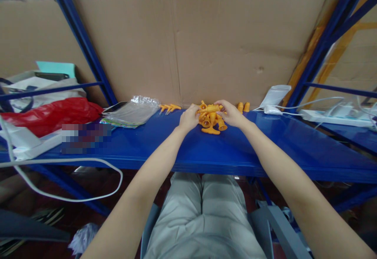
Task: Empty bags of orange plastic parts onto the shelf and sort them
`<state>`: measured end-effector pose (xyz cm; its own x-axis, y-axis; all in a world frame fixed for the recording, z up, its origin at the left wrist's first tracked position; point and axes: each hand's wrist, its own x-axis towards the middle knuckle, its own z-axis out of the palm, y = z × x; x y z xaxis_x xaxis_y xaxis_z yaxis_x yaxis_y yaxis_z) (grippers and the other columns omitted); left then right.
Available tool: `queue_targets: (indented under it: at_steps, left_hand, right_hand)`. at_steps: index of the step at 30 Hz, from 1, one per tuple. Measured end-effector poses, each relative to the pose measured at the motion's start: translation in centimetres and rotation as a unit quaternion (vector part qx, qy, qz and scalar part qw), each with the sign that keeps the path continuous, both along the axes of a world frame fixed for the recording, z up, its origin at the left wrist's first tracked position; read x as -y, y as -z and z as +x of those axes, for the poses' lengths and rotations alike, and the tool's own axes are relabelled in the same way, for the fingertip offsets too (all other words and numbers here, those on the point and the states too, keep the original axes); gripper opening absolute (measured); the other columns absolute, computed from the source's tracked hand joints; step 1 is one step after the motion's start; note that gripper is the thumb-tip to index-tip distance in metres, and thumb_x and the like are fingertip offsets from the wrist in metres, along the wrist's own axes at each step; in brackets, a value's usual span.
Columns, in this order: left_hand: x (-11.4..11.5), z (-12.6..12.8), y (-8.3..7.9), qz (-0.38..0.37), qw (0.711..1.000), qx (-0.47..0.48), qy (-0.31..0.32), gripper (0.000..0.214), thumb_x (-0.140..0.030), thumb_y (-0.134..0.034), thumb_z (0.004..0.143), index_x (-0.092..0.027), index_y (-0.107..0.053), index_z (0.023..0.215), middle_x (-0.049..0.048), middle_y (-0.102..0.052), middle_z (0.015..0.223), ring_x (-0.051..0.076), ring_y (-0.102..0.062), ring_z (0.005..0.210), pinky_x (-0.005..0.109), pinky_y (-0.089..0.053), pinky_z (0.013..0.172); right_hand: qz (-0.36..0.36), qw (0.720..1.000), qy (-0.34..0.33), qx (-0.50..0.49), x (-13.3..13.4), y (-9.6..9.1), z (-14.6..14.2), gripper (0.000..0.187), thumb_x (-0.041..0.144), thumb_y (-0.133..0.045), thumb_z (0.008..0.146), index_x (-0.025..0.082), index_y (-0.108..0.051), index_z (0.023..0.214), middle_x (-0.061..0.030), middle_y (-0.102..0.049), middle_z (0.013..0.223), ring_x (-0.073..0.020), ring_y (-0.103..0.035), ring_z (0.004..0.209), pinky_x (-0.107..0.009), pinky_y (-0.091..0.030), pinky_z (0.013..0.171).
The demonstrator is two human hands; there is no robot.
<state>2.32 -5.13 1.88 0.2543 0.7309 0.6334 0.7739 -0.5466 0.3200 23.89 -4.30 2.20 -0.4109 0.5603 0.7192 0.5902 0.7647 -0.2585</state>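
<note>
A pile of small orange plastic parts (211, 122) lies on the blue shelf (224, 153) in front of me. My left hand (188, 118) and my right hand (229, 113) are both at the pile, each pinching an end of one orange piece (211, 108) held across its top. Two more orange parts (244, 106) stand just right of my right hand. A few thin orange pieces (169, 108) lie to the left by the cardboard.
A cardboard sheet (206, 43) backs the shelf. Clear plastic bags (132, 112) and a red bag (50, 113) lie at left, with a white cable (59, 165). A white pouch (275, 96) and power strip (332, 117) sit at right. Blue rack uprights (85, 43) frame the bay.
</note>
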Motion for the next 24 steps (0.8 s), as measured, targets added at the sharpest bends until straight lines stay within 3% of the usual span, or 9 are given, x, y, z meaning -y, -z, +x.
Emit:
queue_targets:
  at_steps: [6,11,16,24]
  left_hand:
    - [-0.1,0.1,0.1,-0.001,1.000,-0.011,0.005,0.023,-0.009,-0.051,0.083,-0.019,-0.067,0.096,0.0058,-0.065,0.104,0.019,-0.061,0.102,0.030,-0.048,0.090]
    - [0.0,0.2,0.1,0.001,1.000,-0.018,0.016,0.026,-0.011,-0.050,0.083,-0.019,-0.068,0.100,0.0062,-0.065,0.105,0.020,-0.061,0.103,0.032,-0.048,0.092]
    - [0.0,0.2,0.1,-0.004,1.000,-0.006,0.015,0.026,-0.010,-0.050,0.082,-0.020,-0.067,0.098,0.0053,-0.065,0.104,0.020,-0.061,0.103,0.031,-0.048,0.090]
    - [0.3,0.4,-0.2,-0.009,1.000,-0.004,0.019,0.024,-0.011,-0.049,0.085,-0.019,-0.066,0.099,0.0061,-0.063,0.104,0.020,-0.060,0.101,0.032,-0.048,0.090]
  right_hand:
    - [-0.003,0.998,0.061,-0.007,1.0,-0.3,-0.4,0.034,0.041,-0.050,0.090,0.020,-0.055,0.116,-0.0134,-0.064,0.114,-0.0257,-0.063,0.097,-0.041,-0.051,0.083]
    - [-0.075,0.986,0.151,0.003,1.8,-0.6,-0.7,0.042,0.052,-0.033,0.097,0.020,-0.057,0.111,-0.0099,-0.069,0.085,-0.0276,-0.066,0.081,-0.040,-0.049,0.074]
    - [-0.069,0.991,0.116,0.004,1.8,-0.5,-0.8,0.040,0.051,-0.036,0.096,0.020,-0.054,0.113,-0.0052,-0.064,0.077,-0.0239,-0.063,0.072,-0.036,-0.047,0.070]
    - [-0.006,0.998,0.055,-0.023,2.0,-0.8,-0.9,0.038,0.049,-0.035,0.095,0.019,-0.051,0.113,-0.0106,-0.062,0.100,-0.0242,-0.058,0.091,-0.040,-0.046,0.082]
